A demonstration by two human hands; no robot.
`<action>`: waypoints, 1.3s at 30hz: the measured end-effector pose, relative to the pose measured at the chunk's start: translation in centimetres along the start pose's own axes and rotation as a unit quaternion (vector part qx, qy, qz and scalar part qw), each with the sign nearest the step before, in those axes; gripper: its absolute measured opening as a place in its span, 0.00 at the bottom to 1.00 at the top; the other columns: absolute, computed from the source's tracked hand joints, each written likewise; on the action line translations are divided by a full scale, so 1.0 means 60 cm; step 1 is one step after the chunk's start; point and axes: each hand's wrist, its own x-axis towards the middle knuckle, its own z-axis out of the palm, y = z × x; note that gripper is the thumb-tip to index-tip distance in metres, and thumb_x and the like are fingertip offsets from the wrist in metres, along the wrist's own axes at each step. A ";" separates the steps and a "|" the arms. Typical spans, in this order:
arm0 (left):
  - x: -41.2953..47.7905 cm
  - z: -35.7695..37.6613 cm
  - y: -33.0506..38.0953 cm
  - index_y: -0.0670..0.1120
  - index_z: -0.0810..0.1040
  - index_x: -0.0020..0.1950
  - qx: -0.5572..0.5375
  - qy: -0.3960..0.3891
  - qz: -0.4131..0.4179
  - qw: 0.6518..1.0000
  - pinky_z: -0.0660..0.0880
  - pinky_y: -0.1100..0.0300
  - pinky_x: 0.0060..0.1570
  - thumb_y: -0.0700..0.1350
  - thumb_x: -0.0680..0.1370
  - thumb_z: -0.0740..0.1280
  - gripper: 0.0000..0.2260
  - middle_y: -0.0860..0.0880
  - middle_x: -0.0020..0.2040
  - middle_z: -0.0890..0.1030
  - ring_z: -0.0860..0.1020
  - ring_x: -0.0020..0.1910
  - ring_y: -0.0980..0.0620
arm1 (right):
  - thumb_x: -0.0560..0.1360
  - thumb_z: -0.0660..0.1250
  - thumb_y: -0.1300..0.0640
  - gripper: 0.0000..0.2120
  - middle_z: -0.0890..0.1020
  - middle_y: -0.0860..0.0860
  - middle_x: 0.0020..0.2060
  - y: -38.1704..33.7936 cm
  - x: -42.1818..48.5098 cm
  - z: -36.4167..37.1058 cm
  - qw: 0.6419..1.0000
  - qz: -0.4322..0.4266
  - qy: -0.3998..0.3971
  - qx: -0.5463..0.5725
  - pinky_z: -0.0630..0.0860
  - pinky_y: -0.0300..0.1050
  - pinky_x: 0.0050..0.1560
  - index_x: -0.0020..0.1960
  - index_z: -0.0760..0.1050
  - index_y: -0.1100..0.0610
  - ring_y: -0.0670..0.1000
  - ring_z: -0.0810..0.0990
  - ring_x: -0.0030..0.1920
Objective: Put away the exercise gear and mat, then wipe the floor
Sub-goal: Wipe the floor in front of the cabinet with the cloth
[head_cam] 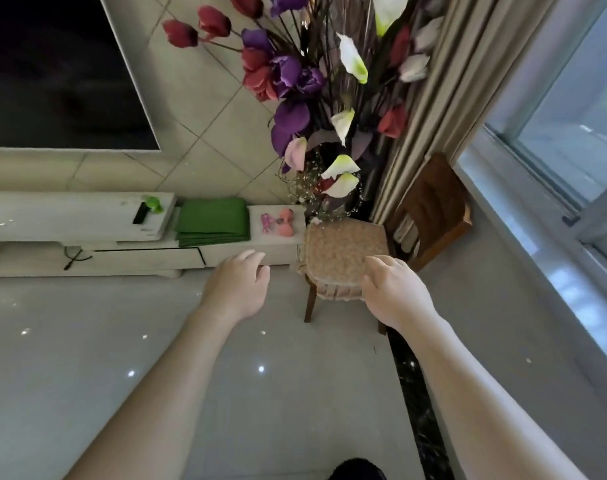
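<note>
Green mat (pixel 212 221) lies folded on cabinet (pixel 139 259) top, 1 pink dumbbell (pixel 287 223) at its right end. Our left hand (pixel 238 289) and right hand (pixel 395 292): fingers relaxed, empty.

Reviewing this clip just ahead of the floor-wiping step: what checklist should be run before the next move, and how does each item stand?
1. Green mat folded and stowed on the white cabinet: ok.
2. Pink gear off the floor, on the cabinet beside the mat: ok.
3. Left hand free: ok, fingers relaxed, holding nothing.
4. Right hand free: ok, holding nothing; whether it touches the chair cushion: cannot tell.
5. Cloth or mop at hand: not ok, none in view.
6. Where the floor needs wiping: cannot tell, only glossy reflections show.
</note>
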 end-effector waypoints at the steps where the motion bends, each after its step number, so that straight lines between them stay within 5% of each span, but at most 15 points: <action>1: 0.001 -0.002 -0.013 0.45 0.73 0.71 0.001 0.001 -0.008 1.000 0.68 0.52 0.68 0.49 0.83 0.55 0.20 0.47 0.72 0.73 0.70 0.70 0.46 | 0.80 0.54 0.53 0.15 0.78 0.51 0.56 -0.010 0.009 0.004 1.000 -0.004 -0.004 0.002 0.72 0.49 0.57 0.56 0.75 0.57 0.55 0.72 0.62; 4: 0.006 -0.010 -0.052 0.45 0.73 0.71 0.006 0.006 -0.032 0.999 0.69 0.52 0.66 0.49 0.83 0.55 0.19 0.48 0.71 0.74 0.71 0.69 0.46 | 0.77 0.51 0.53 0.14 0.77 0.50 0.50 -0.042 0.044 0.018 0.999 -0.030 -0.023 -0.011 0.73 0.50 0.54 0.49 0.74 0.56 0.56 0.74 0.58; 9: 0.028 -0.024 -0.115 0.45 0.74 0.70 0.010 0.027 -0.075 0.997 0.70 0.53 0.65 0.48 0.83 0.55 0.18 0.47 0.69 0.76 0.73 0.67 0.45 | 0.77 0.51 0.50 0.18 0.78 0.50 0.51 -0.095 0.128 0.046 0.994 -0.091 -0.040 -0.044 0.75 0.50 0.55 0.56 0.75 0.56 0.55 0.76 0.55; 15: 0.056 -0.050 -0.176 0.44 0.76 0.67 0.003 0.061 -0.134 0.989 0.71 0.52 0.63 0.48 0.82 0.56 0.17 0.46 0.66 0.77 0.74 0.65 0.44 | 0.78 0.50 0.49 0.17 0.75 0.47 0.42 -0.159 0.222 0.080 0.987 -0.145 -0.048 -0.045 0.73 0.49 0.48 0.45 0.74 0.55 0.54 0.75 0.46; 23: 0.045 -0.073 -0.271 0.41 0.79 0.61 -0.011 0.097 -0.196 0.976 0.74 0.49 0.60 0.48 0.79 0.56 0.19 0.43 0.61 0.80 0.77 0.60 0.40 | 0.81 0.54 0.52 0.17 0.77 0.55 0.60 -0.278 0.294 0.114 0.974 -0.209 -0.082 0.012 0.70 0.50 0.56 0.61 0.75 0.58 0.57 0.72 0.61; 31: 0.004 -0.129 -0.429 0.40 0.80 0.55 -0.013 0.115 -0.256 0.960 0.74 0.48 0.58 0.49 0.77 0.55 0.19 0.41 0.55 0.81 0.78 0.56 0.39 | 0.81 0.54 0.51 0.19 0.76 0.55 0.64 -0.466 0.315 0.178 0.961 -0.259 -0.099 0.013 0.68 0.49 0.65 0.65 0.73 0.59 0.57 0.71 0.66; 39: -0.048 -0.194 -0.616 0.38 0.79 0.53 0.006 0.118 -0.285 0.951 0.75 0.47 0.55 0.50 0.77 0.54 0.20 0.40 0.53 0.80 0.77 0.54 0.38 | 0.81 0.54 0.51 0.17 0.77 0.54 0.63 -0.676 0.310 0.258 0.951 -0.291 -0.108 0.007 0.67 0.46 0.62 0.63 0.74 0.58 0.56 0.71 0.64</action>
